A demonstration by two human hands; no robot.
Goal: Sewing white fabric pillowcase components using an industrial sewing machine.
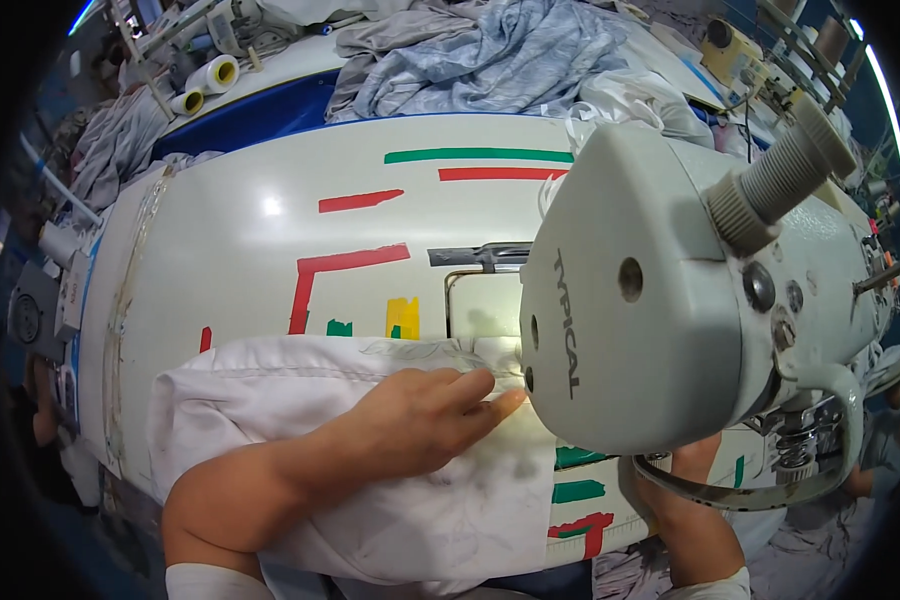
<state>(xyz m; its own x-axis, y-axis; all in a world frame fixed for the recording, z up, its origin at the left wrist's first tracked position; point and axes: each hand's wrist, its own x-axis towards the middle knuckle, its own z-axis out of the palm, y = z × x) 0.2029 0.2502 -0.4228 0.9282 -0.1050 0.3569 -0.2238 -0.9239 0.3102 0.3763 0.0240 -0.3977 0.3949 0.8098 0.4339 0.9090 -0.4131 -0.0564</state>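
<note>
A folded white fabric piece (270,385) lies on the white sewing table (230,240), its right end running under the head of a pale grey sewing machine (660,300). My left hand (410,420) rests flat on the fabric with fingers stretched toward the needle area, pressing the cloth down. My right hand (695,475) is mostly hidden behind the machine head; only a few fingers and the wrist show near the table's front edge, and what it holds cannot be seen.
Red, green and yellow tape marks (350,265) cover the table top. A heap of grey-blue cloth (490,50) lies at the back, with thread cones (215,78) at the back left. Another machine (735,45) stands far right.
</note>
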